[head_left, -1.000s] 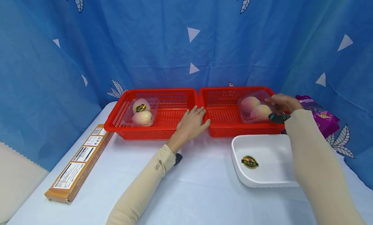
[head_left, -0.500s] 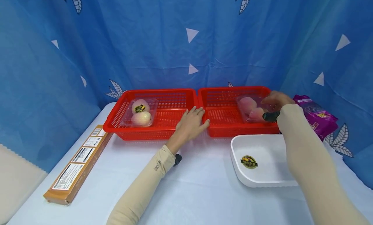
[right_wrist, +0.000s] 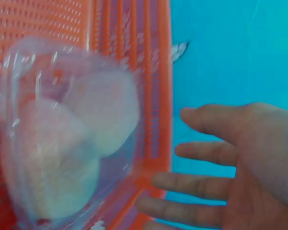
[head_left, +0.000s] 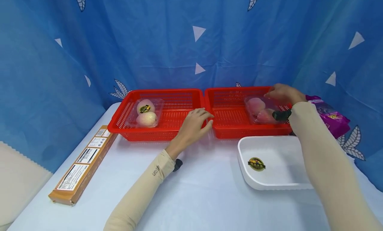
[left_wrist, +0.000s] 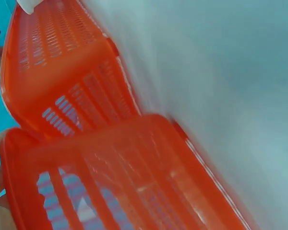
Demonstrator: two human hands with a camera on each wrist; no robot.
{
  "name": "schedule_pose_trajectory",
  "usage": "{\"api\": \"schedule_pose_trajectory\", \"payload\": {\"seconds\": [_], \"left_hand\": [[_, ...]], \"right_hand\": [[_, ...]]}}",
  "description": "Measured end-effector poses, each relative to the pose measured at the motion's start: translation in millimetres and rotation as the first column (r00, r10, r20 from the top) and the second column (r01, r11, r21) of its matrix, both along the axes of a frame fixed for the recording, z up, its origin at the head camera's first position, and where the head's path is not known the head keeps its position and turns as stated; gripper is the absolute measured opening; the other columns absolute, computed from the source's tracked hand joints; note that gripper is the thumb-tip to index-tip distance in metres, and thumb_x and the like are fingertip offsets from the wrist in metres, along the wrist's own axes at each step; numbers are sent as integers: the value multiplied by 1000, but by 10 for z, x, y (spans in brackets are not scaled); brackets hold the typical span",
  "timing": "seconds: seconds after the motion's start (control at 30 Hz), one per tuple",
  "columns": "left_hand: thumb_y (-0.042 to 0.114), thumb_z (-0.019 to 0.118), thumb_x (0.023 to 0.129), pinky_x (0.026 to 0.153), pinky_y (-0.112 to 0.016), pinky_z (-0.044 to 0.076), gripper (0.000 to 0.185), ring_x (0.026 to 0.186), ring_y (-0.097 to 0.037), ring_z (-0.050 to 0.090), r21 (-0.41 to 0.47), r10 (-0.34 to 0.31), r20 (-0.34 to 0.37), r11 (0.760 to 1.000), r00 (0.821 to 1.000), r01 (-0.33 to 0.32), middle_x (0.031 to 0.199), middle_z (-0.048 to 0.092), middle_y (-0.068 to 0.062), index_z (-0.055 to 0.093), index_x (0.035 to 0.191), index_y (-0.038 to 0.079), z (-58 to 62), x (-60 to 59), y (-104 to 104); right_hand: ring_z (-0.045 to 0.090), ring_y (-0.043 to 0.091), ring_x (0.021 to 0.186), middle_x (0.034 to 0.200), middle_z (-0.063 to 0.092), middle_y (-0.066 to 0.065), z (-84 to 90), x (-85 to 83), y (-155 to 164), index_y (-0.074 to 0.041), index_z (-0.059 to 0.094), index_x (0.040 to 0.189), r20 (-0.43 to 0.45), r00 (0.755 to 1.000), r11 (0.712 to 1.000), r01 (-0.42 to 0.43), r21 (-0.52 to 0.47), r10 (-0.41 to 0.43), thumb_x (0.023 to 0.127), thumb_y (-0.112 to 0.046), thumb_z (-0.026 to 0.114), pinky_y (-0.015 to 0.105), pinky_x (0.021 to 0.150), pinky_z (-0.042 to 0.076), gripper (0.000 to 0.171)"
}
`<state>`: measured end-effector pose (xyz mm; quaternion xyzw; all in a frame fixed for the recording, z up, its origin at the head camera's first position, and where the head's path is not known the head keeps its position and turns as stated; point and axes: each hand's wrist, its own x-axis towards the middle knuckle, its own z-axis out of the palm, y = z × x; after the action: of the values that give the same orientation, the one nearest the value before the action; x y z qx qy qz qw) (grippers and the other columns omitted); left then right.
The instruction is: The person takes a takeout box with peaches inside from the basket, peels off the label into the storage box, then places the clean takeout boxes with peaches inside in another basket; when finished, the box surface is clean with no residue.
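A clear plastic pack of two peaches [head_left: 263, 110] lies in the right red basket [head_left: 248, 132]. My right hand [head_left: 282, 93] is over that basket's right end, apart from the pack; its fingers [right_wrist: 201, 186] are spread and hold nothing in the right wrist view. Another clear pack of two peaches [head_left: 146, 113], with a dark and gold sticker, sits at the left end of the left red basket [head_left: 152, 135]. Where the two baskets meet, my left hand [head_left: 192, 126] is at the left basket's rim with loosely bent fingers. Only part of it shows in the left wrist view.
A white tray [head_left: 278, 167] with a sticker inside stands in front of the right basket. Behind my right forearm lies a purple bag [head_left: 332, 117]. A long brown box [head_left: 83, 164] lies along the table's left side. Blue curtains [head_left: 167, 34] hang close behind the baskets.
My right hand has let go of the peach pack, which has come down flat in the right basket, and has risen above it. The left hand has drawn slightly back, its fingers more bent.
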<state>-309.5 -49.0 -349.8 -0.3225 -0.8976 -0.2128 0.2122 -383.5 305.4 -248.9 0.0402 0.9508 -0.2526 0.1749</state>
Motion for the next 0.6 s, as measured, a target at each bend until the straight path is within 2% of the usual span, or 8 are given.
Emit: {"api": "schedule_pose_trajectory", "payload": {"seconds": [0.07,0.17,0.23,0.33,0.47,0.57,0.6], "left_hand": [[29,51,97,109,-45,33,30,125,-25,48,15,-14,0,1000,1000,14,120,63,-3,66,118,13,-8,43,-136],[33,51,97,110,-49,32,38,129,-28,44,5,11,34,1000,999,-11,129,57,-6,60,127,12,-19,110,-420],[36,51,97,110,-53,29,44,134,-30,38,-4,54,71,999,996,-54,136,52,-7,55,134,12,-15,148,-664],[42,52,96,111,-60,21,56,141,-33,27,-26,147,142,989,979,-145,147,42,-10,44,143,12,44,187,-1086],[51,59,89,112,-65,10,80,146,-36,11,-50,291,240,956,926,-288,157,24,-14,28,151,10,170,179,-1671],[58,64,83,110,-68,4,99,146,-40,0,-39,370,356,923,858,-382,160,11,-15,15,154,9,261,188,-2030],[59,66,81,109,-69,4,104,146,-40,-2,-21,377,404,915,834,-404,160,9,-15,11,155,12,278,193,-2125]], "right_hand": [[29,54,121,140,29,31,44,-2,-109,-1,22,148,-26,999,999,-32,21,33,86,-48,65,67,86,44,89],[34,53,121,138,35,32,67,-22,-304,2,29,144,-93,986,988,-129,89,137,88,-43,64,66,89,44,80],[38,52,121,134,41,32,61,-30,-442,6,36,140,-139,960,964,-223,147,243,92,-37,60,64,92,42,69],[46,48,116,127,50,31,39,-13,-654,9,47,132,-209,898,915,-347,206,387,94,-28,56,61,94,42,53],[51,42,112,122,57,26,41,72,-937,6,52,128,-250,849,882,-422,212,466,94,-23,58,56,92,45,45],[53,37,111,121,59,22,73,109,-1161,2,53,129,-265,830,869,-449,206,491,94,-23,59,53,92,47,44],[54,37,110,120,60,21,88,106,-1233,2,54,128,-279,812,858,-467,215,512,94,-23,58,53,93,47,42]]}}
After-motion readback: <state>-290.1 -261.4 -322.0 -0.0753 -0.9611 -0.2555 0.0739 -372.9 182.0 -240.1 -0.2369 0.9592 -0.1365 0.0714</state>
